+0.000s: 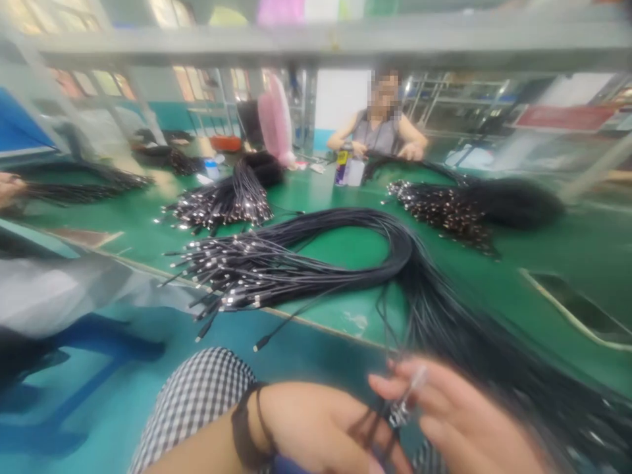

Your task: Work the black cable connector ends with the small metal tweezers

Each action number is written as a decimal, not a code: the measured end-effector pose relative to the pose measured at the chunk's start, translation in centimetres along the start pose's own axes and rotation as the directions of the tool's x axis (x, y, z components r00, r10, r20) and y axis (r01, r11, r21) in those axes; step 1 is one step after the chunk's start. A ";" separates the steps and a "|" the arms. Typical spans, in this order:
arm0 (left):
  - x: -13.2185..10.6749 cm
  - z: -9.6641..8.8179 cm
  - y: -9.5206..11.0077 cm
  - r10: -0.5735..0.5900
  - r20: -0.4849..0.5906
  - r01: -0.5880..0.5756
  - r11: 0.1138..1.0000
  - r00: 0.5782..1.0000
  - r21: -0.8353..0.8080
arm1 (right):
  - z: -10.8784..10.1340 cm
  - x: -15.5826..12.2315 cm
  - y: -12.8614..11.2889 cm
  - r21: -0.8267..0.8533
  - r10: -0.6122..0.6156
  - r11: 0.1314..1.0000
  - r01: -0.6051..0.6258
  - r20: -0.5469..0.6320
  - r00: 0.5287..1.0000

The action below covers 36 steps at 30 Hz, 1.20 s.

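My left hand [316,421], with a dark band at the wrist, is low in the middle of the view, curled around thin black cable [363,424]. Just right of it, my right hand [469,411] pinches a small clear, shiny piece [412,388] at the cable. Motion blur hides exactly what this piece is. Beyond my hands, a large bundle of black cables [395,257] bends in a loop on the table. Metal-tipped plugs [232,270] fan out at its left end, some past the table edge. More cable lengths run down to the right beside my right hand.
The green table [518,289] carries other cable bundles [232,197] at the back left and back right [513,201]. A spray can [342,168] stands near a co-worker [380,128] handling cables opposite. Another person's hand [10,189] is at far left. A blue stool [106,349] stands below.
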<state>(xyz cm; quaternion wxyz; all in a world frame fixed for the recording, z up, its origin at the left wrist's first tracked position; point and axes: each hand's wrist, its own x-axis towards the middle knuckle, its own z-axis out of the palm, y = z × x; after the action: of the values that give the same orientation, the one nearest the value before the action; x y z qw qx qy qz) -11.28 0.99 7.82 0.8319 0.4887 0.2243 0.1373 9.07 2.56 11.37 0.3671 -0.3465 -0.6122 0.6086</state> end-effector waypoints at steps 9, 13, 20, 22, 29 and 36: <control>-1.0 0.7 1.6 0.067 -0.196 -0.119 0.957 0.978 -0.264 | 3.3 -0.4 -0.6 0.031 -0.173 0.981 0.193 -0.328 0.929; -1.3 1.3 1.9 0.099 -0.332 -0.178 0.960 0.938 -0.218 | 3.4 -0.4 -0.3 0.083 -0.192 0.972 0.219 -0.256 0.948; -1.8 2.4 3.4 0.028 -0.492 -0.126 0.978 0.870 -0.167 | 3.5 0.0 -0.4 0.097 -0.234 0.955 0.279 -0.329 0.915; -1.8 2.8 3.5 0.072 -0.574 -0.177 0.976 0.816 -0.128 | 3.7 0.0 -0.2 0.133 -0.242 0.940 0.315 -0.392 0.887; -1.6 3.6 3.1 0.150 -0.747 -0.183 0.982 0.647 0.039 | 5.0 0.2 0.5 0.353 -0.096 0.898 0.262 -0.424 0.900; -1.3 3.3 2.9 0.147 -0.728 -0.197 0.980 0.670 0.017 | 5.4 0.1 0.3 0.285 -0.117 0.914 0.289 -0.496 0.861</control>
<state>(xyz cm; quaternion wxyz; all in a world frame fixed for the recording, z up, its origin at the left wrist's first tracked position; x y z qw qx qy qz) -10.73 -0.66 12.03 0.6735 0.3870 0.4832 0.4040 4.34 0.00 11.08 0.6224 -0.3449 -0.4209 0.5626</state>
